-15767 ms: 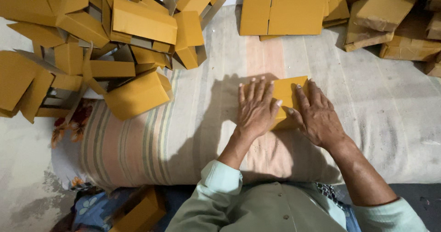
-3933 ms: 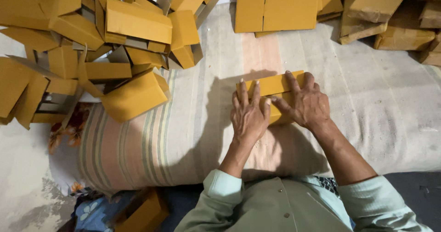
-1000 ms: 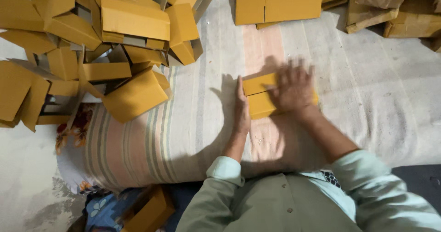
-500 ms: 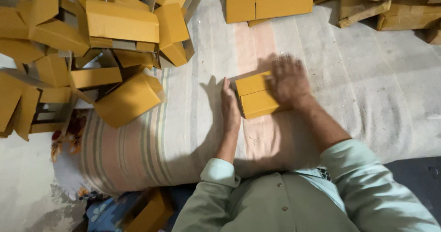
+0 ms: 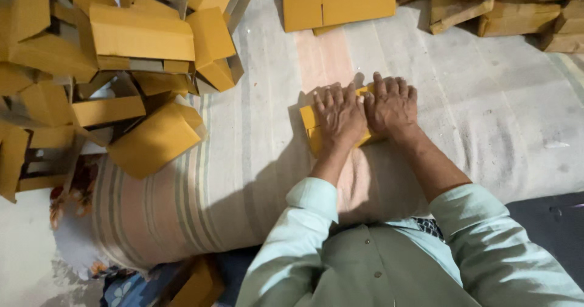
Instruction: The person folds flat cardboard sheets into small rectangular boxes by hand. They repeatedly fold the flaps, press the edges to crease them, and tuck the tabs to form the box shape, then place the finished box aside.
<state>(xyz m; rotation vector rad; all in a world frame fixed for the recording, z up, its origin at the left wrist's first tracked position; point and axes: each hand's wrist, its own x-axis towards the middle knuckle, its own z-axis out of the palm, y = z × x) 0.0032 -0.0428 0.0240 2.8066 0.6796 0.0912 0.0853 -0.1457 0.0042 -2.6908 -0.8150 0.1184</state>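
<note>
Both hands flat, palms down, side by side at frame centre; left hand (image 5: pixel 339 115) and right hand (image 5: pixel 392 105) press on a small folded yellow cardboard piece (image 5: pixel 310 124), mostly hidden under them; fingers of both extended and slightly spread, nothing pinched; thumbs nearly touching. Cardboard lies on the striped cloth (image 5: pixel 243 179) covering the work surface. Pile of made-up yellow boxes (image 5: pixel 140 39) upper left; flat cardboard blanks (image 5: pixel 340 0) top centre; more boxes (image 5: pixel 517 6) upper right.

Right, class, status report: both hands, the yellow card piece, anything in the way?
Left hand and right hand flat, pressing the folded yellow card. Card on striped cloth. Nothing in the way.
</note>
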